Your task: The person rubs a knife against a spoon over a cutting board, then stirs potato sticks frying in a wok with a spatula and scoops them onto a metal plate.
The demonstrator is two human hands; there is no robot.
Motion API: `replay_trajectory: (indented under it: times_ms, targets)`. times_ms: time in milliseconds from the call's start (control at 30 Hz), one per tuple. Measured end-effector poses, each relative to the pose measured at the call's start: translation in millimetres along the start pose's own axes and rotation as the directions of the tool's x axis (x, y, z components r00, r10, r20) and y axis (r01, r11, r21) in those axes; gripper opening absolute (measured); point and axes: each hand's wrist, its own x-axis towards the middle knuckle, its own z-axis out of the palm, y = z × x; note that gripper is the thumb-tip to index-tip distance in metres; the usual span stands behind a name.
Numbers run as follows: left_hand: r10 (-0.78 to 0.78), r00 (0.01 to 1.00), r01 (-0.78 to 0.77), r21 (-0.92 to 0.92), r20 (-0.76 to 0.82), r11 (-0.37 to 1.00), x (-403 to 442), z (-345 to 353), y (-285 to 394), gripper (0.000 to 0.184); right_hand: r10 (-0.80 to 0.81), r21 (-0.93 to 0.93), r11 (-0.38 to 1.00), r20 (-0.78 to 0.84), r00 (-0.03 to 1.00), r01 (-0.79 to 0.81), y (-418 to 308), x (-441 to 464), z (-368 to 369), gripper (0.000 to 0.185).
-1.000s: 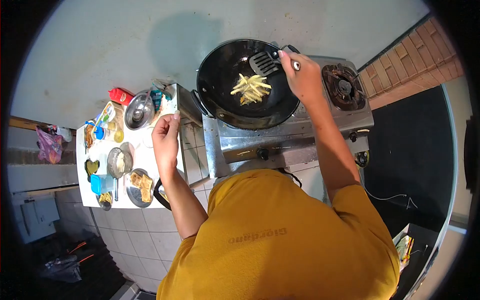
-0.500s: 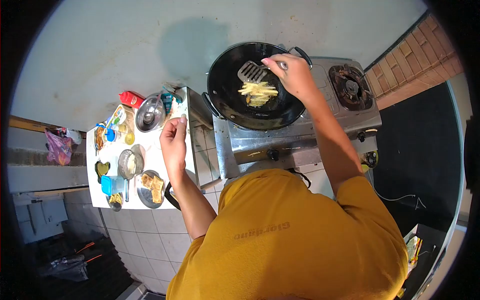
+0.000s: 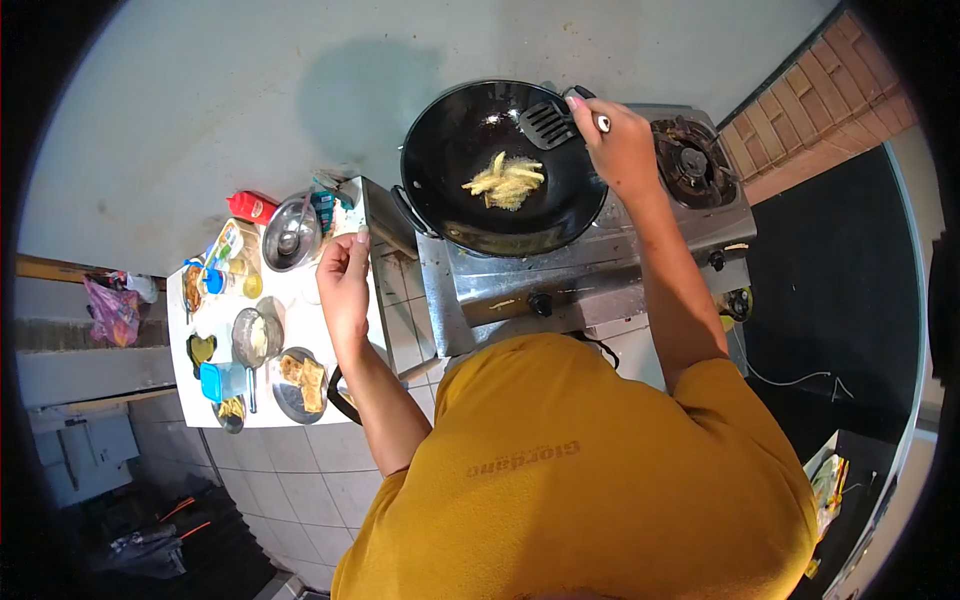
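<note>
My right hand [image 3: 622, 150] is closed round the handle of a slotted spatula [image 3: 547, 125], whose head hangs over the right side of a black wok [image 3: 430, 200]. A pile of pale yellow fries [image 3: 505, 182] lies bubbling in oil at the bottom of the wok, apart from the spatula. My left hand [image 3: 345, 285] hovers near the right edge of the white table, fingers curled in against the thumb, with nothing visible in it. Close beside that hand, a steel bowl [image 3: 285, 240] stands on the table.
The steel stove [image 3: 480, 290] carries the wok and a bare burner [image 3: 690, 160] to its right. On the white table [image 3: 300, 330] are a red bottle [image 3: 252, 207], a small pan [image 3: 254, 335], a plate of browned food [image 3: 300, 385] and a blue-lidded container [image 3: 222, 382]. A wall rises behind.
My right hand has lifted the spatula off the fries and drawn it to the right and up. The fries now sit more loosely heaped. My left hand has barely moved.
</note>
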Motion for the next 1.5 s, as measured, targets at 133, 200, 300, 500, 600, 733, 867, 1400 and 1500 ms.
replay_trajectory:
  times_ms: [133,200,300,500,600,733,867,1400,1500]
  targets:
    - [-0.017,1.000,0.017,0.007,0.024,1.000,-2,-1,-6,0.018,0.109,0.023,0.993,0.102,0.989,-0.112,-5,-6,4,0.032]
    - [-0.053,0.999,0.052,0.015,0.013,0.999,-2,2,-6,0.018,0.199,0.034,0.978,0.175,0.964,-0.207,-13,-2,4,0.032]
    - [-0.077,0.997,0.077,0.064,0.002,0.995,-1,5,-10,0.018,0.109,0.080,0.988,0.270,0.957,-0.135,-23,12,0,0.031]
    - [-0.096,0.994,0.094,0.057,0.042,0.994,-3,14,-14,0.020,-0.055,0.136,0.991,0.265,0.963,0.019,-2,22,18,0.026]
    - [-0.138,0.990,0.136,0.059,0.018,0.989,-4,17,-20,0.020,-0.058,0.159,0.987,0.345,0.937,0.002,-8,18,18,0.023]
    - [-0.148,0.988,0.147,0.020,0.037,0.989,0,17,-33,0.018,-0.054,0.213,0.977,0.379,0.924,-0.030,-19,16,5,0.030]
    - [-0.142,0.990,0.142,0.024,0.012,0.990,3,21,-29,0.018,-0.050,0.178,0.984,0.383,0.923,-0.021,-20,27,2,0.029]
    - [-0.068,0.998,0.068,-0.027,0.018,0.997,8,14,-25,0.019,-0.102,0.104,0.993,0.450,0.887,0.062,-9,32,-10,0.026]
    - [-0.075,0.997,0.075,0.003,0.001,0.997,3,13,-18,0.019,-0.070,0.146,0.989,0.434,0.898,0.006,6,22,1,0.026]
